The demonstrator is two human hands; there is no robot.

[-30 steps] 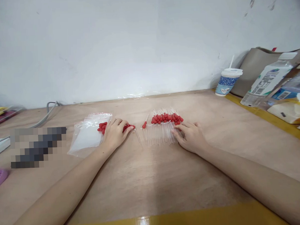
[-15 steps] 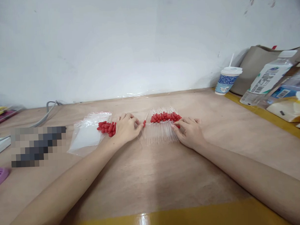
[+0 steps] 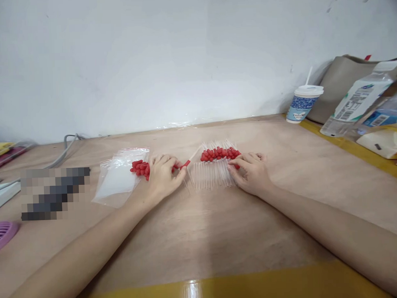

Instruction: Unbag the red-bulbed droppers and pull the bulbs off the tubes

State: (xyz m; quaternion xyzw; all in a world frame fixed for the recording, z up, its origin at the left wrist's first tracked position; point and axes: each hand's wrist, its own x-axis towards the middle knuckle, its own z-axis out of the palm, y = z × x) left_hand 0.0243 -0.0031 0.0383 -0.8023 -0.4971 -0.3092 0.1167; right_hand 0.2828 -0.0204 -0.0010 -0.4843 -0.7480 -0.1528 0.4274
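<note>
Between the thumb and fingers of my left hand (image 3: 162,176) is a thin clear dropper with a red rubber bulb (image 3: 187,163), its stem slanting up to the right. Under and behind that hand lies a pile of red rubber bulbs (image 3: 139,169). To its right, a row of clear thin droppers (image 3: 212,173) lies side by side, with red bulbs (image 3: 220,154) bunched across their upper part. My right hand (image 3: 253,173) is at the row's right end, thumb and forefinger closed around a red-bulbed dropper (image 3: 237,166); its other fingers are curled.
Clear plastic zip bags (image 3: 119,180) lie left of the red pile. Farther left are a blurred-out dark object (image 3: 56,193), a grey cable (image 3: 60,156) and a purple grille (image 3: 4,236). At the right stand a paper cup (image 3: 303,104), a tilted bottle (image 3: 356,98) and a grey bag (image 3: 333,83).
My left hand has drawn slightly left, and the red-bulbed dropper in its fingers is now tilted more to the side. My right hand stays at the row's right end. The view has shifted slightly.
</note>
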